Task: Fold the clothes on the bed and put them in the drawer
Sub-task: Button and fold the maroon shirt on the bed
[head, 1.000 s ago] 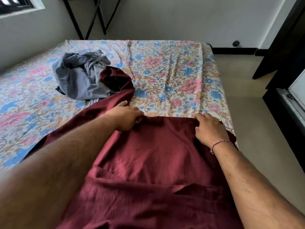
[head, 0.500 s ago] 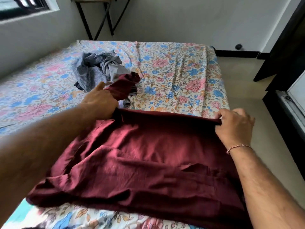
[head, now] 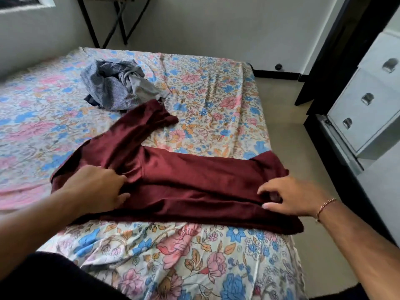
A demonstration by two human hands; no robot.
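Two hands on maroon shirt [head: 194, 180], near bed [head: 173, 256] edge.
Soft, limp, light; left hand [head: 97, 189] bunches cloth, right hand [head: 290, 195] fingers curl onto hem. Grip seams.

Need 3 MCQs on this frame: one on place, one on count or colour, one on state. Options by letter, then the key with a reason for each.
1. Where does the grey pile lie?
A. on the floor
B. on the bed, beyond the maroon shirt
C. in a drawer

2. How many drawer knobs show on the white drawers?
A. one
B. three
C. five

3. What are the hands doing?
A. both on the maroon shirt
B. both on the grey pile
C. both in the air

Key: 1 B, the pile sits on the floral sheet past the shirt's sleeve. 2 B, three metal knobs in a column. 3 A, left hand and right hand grip the shirt's fabric.
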